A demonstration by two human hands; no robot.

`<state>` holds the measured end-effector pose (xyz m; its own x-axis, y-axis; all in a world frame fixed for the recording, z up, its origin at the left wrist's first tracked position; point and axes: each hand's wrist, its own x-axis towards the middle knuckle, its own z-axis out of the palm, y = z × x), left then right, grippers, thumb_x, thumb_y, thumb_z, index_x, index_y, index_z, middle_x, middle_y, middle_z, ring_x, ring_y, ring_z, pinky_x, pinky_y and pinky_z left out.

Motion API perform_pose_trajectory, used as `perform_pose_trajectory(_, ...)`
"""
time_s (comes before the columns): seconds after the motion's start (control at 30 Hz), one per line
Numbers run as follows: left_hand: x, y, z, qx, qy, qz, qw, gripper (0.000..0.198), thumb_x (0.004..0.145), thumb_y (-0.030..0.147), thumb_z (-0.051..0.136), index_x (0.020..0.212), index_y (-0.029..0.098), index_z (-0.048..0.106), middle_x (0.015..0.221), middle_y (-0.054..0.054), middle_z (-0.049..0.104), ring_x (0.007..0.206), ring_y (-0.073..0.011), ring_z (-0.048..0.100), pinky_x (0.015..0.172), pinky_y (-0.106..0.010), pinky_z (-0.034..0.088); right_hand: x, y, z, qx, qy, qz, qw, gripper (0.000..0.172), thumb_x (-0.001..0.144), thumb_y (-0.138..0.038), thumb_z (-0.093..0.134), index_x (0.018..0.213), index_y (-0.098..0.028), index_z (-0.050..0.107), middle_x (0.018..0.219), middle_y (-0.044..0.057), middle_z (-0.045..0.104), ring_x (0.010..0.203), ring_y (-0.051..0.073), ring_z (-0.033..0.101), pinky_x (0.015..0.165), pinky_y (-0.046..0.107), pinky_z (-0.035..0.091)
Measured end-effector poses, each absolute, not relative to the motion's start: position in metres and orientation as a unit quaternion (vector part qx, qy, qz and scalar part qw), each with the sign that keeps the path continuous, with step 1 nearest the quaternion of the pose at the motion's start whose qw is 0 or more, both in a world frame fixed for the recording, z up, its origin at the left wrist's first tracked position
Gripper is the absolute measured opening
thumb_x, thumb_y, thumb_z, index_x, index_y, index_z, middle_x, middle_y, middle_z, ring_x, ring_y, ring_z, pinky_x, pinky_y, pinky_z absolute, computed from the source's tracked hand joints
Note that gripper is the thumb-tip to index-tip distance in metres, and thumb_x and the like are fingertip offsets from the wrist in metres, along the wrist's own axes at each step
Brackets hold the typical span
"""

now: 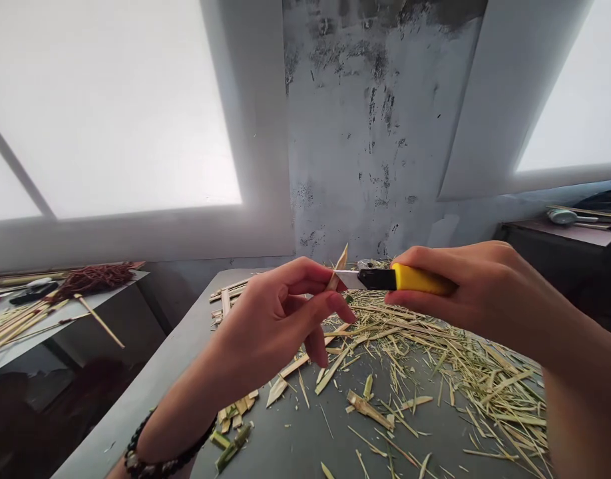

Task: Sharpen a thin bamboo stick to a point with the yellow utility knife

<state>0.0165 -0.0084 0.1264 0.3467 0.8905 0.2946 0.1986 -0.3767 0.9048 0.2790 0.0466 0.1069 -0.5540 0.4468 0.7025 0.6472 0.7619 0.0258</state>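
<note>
My left hand (285, 306) pinches a small pointed bamboo piece (341, 261) between thumb and fingers, its tip sticking up. My right hand (460, 286) is wrapped round the yellow handle of a utility knife (375, 279). The knife's blade lies level and meets the bamboo piece at my left fingertips. Both hands are held above a grey table (150, 399). Below them lie bamboo shavings (400, 326) and several longer split strips. The lower end of the bamboo piece is hidden by my left fingers.
Short bamboo pieces (235, 412) are heaped at the near left, with cut strips (228, 296) behind. A side table (110, 296) on the left carries brown fibre (93, 279) and thin sticks. Another dark table (560, 233) stands at the right, by the stained wall (345, 166).
</note>
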Motion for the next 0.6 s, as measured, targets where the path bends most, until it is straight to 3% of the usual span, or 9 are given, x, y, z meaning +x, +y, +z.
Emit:
perform_pose_trajectory(0.27, 0.012, 0.002, 0.121, 0.707, 0.390, 0.405, 0.430, 0.014, 0.098, 0.033, 0.062, 0.096, 0.019, 0.060, 0.092, -0.004, 0.078, 0.043, -0.0054, 0.064, 0.042, -0.016, 0.049, 0.275, 0.051, 0.106, -0.352, -0.837, -0.195, 0.372, 0.045, 0.094, -0.068, 0.056, 0.081, -0.026, 0.066, 0.059, -0.001, 0.058, 0.051, 0.014, 0.044, 0.053, 0.030, 0.025)
perform_pose_trajectory(0.6, 0.001, 0.002, 0.129, 0.716, 0.393, 0.360, 0.451, 0.015, 0.099, 0.032, 0.062, 0.093, 0.019, 0.058, 0.088, -0.002, 0.077, 0.040, -0.0037, 0.062, 0.042, -0.015, 0.045, 0.267, 0.050, 0.109, -0.337, -0.836, -0.221, 0.373, 0.049, 0.096, -0.069, 0.052, 0.079, -0.026, 0.067, 0.062, -0.002, 0.063, 0.052, 0.013, 0.047, 0.054, 0.030, 0.027)
